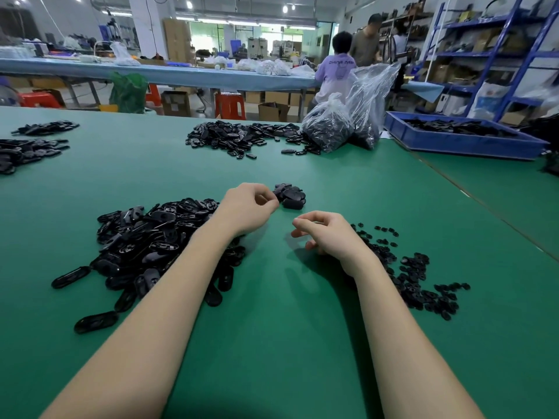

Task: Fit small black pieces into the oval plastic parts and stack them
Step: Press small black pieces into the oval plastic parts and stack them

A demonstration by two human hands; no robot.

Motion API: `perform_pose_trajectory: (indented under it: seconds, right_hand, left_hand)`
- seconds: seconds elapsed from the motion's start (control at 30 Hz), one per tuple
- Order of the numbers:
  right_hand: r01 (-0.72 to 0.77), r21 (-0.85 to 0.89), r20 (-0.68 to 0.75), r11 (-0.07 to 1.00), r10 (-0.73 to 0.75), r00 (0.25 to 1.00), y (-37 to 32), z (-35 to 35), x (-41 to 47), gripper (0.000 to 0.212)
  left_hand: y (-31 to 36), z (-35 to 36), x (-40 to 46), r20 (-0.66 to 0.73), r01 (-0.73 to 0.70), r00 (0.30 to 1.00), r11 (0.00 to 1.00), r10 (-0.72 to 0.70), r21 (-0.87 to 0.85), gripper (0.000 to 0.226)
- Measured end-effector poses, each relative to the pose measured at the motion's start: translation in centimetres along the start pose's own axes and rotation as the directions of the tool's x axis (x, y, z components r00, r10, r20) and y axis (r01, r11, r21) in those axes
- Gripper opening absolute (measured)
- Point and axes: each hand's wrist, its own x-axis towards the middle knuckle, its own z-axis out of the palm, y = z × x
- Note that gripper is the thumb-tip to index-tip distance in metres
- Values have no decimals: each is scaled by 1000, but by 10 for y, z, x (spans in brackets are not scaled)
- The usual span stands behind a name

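While both hands curl, stacked ovals [291,195] seemingly touch left fingers [270,201].

This is a factory assembly floor: long green-topped work tables [287,343] carry heaps of black oval plastic parts [157,237], with clear plastic bags [348,116] of more parts at the far edge. On the far right stand blue steel storage racks [490,55] and a blue bin [459,140]. Cardboard boxes [175,102] and red stools [230,105] sit under a long far bench where workers [335,71] stand beneath strip lighting.

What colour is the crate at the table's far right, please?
Blue crate, holding black parts; the head view shows it.
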Motion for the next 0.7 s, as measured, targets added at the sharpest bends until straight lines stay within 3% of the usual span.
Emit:
perform_pose_trajectory:
  seconds: [0.17, 0.37, 0.57, 0.7]
  right_hand:
    - [34, -100, 9, 994, -33, 999, -1, 7, 0, 11]
    - [109, -350, 19, 930, -110, 994, 1, 17, 5, 7]
    - [110, -370, 22, 922, -110, 994, 3, 19, 6, 7]
    - [111, -368, 31, 923, -107, 994, 2, 18, 5, 8]
  left_hand:
    - [-10, -29, -17, 21, -68, 998, 987, 66, 146, 20]
    - [-36, -39, -17, 108, -54, 994, 928, 15, 369, 28]
    - [-34, -17, -22, 171, -117, 985, 823, 24, 556, 38]
    - [-30, -11, -26, 133, -122, 989, 840, 60, 528, 29]
